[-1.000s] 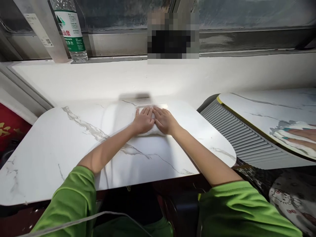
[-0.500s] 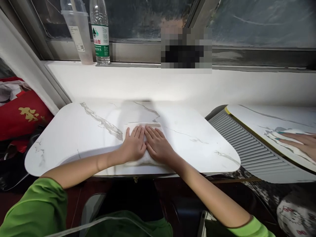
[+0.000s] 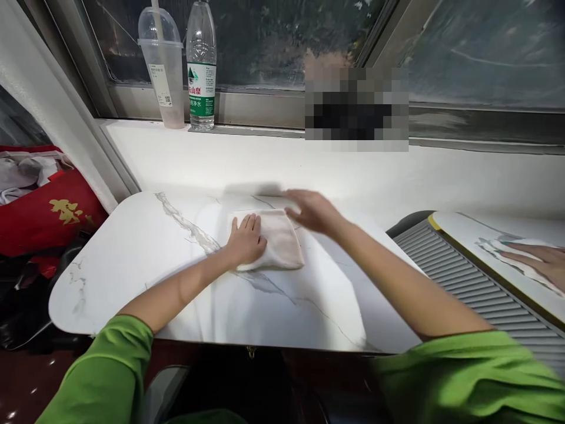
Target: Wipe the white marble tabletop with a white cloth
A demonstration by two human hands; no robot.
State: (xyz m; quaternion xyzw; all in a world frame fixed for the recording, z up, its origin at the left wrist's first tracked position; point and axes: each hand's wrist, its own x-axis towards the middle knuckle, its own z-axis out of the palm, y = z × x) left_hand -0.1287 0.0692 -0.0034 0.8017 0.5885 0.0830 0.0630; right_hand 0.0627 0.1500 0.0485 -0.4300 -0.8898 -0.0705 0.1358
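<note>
A folded white cloth [image 3: 282,242] lies flat on the white marble-patterned tabletop [image 3: 119,259], towards its far side. My left hand [image 3: 247,240] presses on the cloth's left half, palm down with the fingers stretched out. Raised just past the cloth's upper right corner is my right hand [image 3: 312,211], its fingers loosely extended and nothing held in it. Whether its fingertips still brush the cloth's edge, I cannot tell.
A plastic cup with a straw [image 3: 165,88] and a water bottle [image 3: 202,82] stand on the window ledge. A red bag [image 3: 48,206] is at the left. To the right, another person's hand [image 3: 541,259] rests on a cloth on a second table [image 3: 468,229].
My right hand has lifted off the cloth and moved up and right. The cloth, with my left hand on it, now lies farther from the table's near edge. The view has shifted.
</note>
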